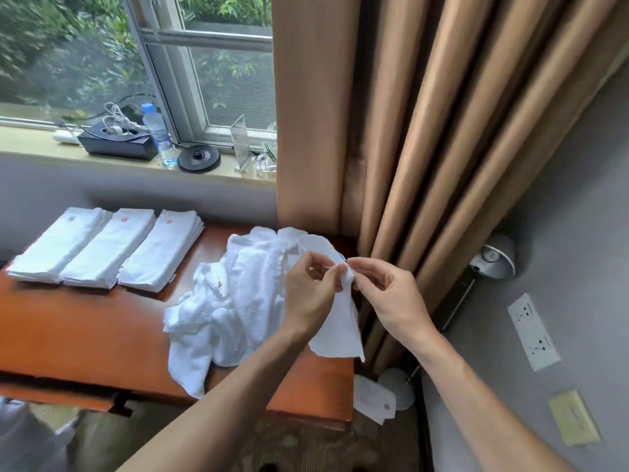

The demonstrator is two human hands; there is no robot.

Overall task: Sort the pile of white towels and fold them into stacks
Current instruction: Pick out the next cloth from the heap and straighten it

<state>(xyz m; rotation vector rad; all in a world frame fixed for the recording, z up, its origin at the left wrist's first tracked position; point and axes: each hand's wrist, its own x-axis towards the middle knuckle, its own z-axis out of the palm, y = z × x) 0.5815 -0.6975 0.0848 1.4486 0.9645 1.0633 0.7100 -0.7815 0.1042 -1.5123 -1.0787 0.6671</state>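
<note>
The left hand [311,291] and right hand [388,291] pinch one towel [337,332] by its top edge, at 3 o'clock from the pile [231,301] on the counter [85,328]. Three folded stacks [102,248] lie at 10 o'clock, one floor towel [372,398] at 5 o'clock. The pile's towels are too tangled to count.

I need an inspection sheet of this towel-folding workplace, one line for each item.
Surface: wooden table, partly bare.
Job's things: three folded stacks at its left; loose pile in the middle; held towel above the pile.
Clutter: floor towel by the table's right end.
Hands: left hand and right hand both pinch the held towel's top edge.
Cables: white cable in a black box on the sill.
Surroundings: window, bottle on the sill, curtain, lamp, wall sockets.
</note>
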